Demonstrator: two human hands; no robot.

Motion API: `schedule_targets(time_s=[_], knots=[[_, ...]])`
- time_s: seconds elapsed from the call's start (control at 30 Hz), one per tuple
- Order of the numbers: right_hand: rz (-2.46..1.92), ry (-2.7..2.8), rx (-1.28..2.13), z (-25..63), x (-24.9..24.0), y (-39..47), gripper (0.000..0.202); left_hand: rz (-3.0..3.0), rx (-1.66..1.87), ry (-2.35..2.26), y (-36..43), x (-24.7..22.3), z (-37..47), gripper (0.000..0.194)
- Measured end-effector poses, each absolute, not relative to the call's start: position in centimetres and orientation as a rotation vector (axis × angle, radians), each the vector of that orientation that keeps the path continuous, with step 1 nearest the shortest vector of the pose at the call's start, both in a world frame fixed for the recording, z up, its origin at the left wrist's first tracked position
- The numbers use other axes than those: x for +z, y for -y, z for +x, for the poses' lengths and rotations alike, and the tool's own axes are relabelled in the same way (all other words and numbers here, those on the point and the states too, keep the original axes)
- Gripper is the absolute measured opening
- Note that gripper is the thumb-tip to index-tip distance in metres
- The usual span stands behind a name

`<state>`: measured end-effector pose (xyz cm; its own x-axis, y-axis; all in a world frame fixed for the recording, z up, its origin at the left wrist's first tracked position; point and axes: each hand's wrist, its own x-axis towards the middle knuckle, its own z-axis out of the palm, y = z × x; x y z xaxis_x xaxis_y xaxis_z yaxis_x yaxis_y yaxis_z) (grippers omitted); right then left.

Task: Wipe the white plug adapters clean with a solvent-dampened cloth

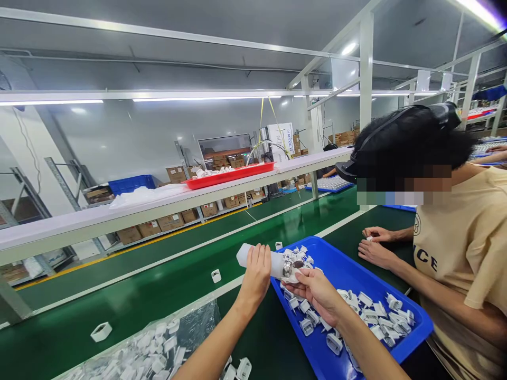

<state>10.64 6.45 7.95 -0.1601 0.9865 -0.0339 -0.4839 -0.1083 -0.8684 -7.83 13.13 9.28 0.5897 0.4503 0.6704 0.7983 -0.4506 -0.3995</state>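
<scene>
i see a white charger body (259, 258) held lying sideways at frame centre, its metal-ringed end toward the blue tray (412, 338). that tray sits lower right on the green bench, scattered with small white plug parts (372, 311).

bright | overhead tube lights (206, 98) | glare top-rt | edges warped

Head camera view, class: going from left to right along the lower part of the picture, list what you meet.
Loose white part on the belt → clear bag of white parts → left hand gripping a white tube → right hand → blue tray → co-worker's hands.
</scene>
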Motion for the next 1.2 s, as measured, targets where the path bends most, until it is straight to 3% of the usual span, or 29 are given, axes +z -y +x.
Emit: schedule_targets(time_s=[0.23, 0.37, 0.53, 0.63, 0.97, 1.2], knots=[[-0.892, 0.954, 1.446, 10.0, 8.2, -6.3, 0.024, -2.177, -0.773, 1.113, -13.1, 8.5, -7.5, 0.054], [-1.1, 1.068, 1.129, 9.0, 8.2, -6.4, 0.027, -2.205, -0.93, 1.295, -11.3, 7.5, -6.5, 0.048], [-1.191, 1.234, 0.84, 8.1, 8.9, -6.0, 0.026, -2.2, -1.19, 1.59, -10.1, 6.4, -5.7, 0.026], [-1.082, 1.236, 0.922, 7.9, 8.9, -6.0, 0.024, -2.171, -1.322, 1.766, -11.1, 5.5, -6.2, 0.033], [-0.878, 0.747, 1.427, 9.0, 6.9, -2.2, 0.053, -1.804, -1.664, 2.244, -15.8, 3.5, -8.6, 0.032], [-0.895, 0.636, 1.545, 9.7, 5.9, 1.2, 0.051, -1.829, -1.642, 2.338, -16.1, 3.5, -7.6, 0.035]])
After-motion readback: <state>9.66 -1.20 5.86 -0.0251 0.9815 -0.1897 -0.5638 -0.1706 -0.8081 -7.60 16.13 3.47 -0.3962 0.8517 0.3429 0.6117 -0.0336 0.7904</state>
